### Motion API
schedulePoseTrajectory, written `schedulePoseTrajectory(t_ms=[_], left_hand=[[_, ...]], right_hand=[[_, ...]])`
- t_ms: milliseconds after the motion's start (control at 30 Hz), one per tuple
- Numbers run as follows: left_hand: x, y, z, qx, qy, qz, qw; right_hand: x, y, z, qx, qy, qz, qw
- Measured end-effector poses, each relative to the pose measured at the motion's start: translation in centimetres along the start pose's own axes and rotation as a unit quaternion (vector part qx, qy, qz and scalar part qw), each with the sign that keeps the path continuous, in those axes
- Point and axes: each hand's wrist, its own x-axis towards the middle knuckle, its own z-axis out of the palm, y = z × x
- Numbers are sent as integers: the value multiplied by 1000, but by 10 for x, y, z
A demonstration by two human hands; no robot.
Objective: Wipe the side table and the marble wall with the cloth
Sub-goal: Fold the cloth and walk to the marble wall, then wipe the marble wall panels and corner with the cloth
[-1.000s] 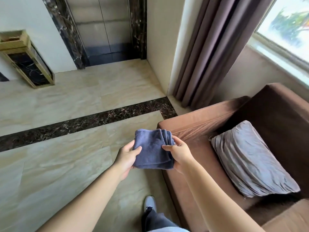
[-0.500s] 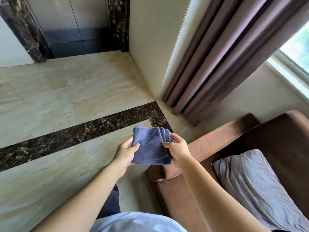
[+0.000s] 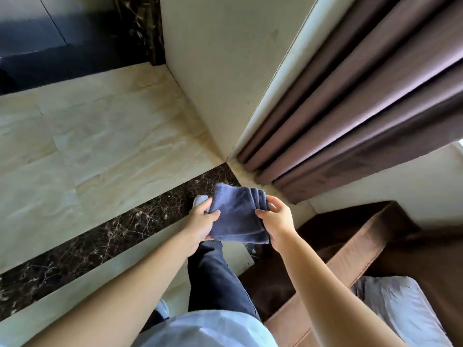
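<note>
A folded blue-grey cloth [image 3: 238, 216] is held in front of me, above the floor. My left hand [image 3: 201, 222] grips its left edge with the thumb on top. My right hand [image 3: 275, 221] pinches its right edge, where several folded layers show. A cream wall corner [image 3: 220, 71] rises just ahead, and a strip of dark veined marble [image 3: 140, 28] frames the recess at the upper left. No side table is in view.
A brown sofa arm [image 3: 350, 259] stands at the lower right with a grey cushion [image 3: 400, 309] on the seat. Mauve curtains [image 3: 363, 108] hang at the right. The floor is cream tile [image 3: 87, 146] crossed by a dark marble band [image 3: 100, 241]. My leg [image 3: 218, 279] steps forward below the cloth.
The view has moved forward and tilted down towards the wall corner and curtain. The sofa has slid to the lower right. Both hands still hold the cloth, and my leg has stepped forward.
</note>
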Motion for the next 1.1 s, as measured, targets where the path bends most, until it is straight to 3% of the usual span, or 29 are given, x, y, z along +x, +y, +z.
schedulePoseTrajectory(t_ms=[267, 400, 567, 767, 900, 967, 1033, 1100], left_hand=[[228, 99, -16, -55, 101, -15, 993], [407, 66, -35, -61, 128, -64, 988], [615, 13, -65, 15, 138, -54, 989], [835, -80, -79, -61, 41, -149, 986], [907, -117, -98, 85, 44, -110, 989], [924, -112, -118, 180, 37, -83, 979], [940, -88, -150, 328, 121, 9, 937], [964, -48, -188, 428, 233, 144, 861]], right_hand=[[245, -76, 94, -88, -47, 12, 995], [412, -35, 173, -188, -46, 9, 981], [591, 21, 265, -321, -61, -45, 944], [757, 142, 363, -385, 17, -124, 914], [812, 236, 401, -515, -74, -270, 810], [843, 253, 413, -553, -72, -321, 766], [867, 245, 430, -576, -77, -358, 731], [899, 212, 458, -588, -89, -387, 705]])
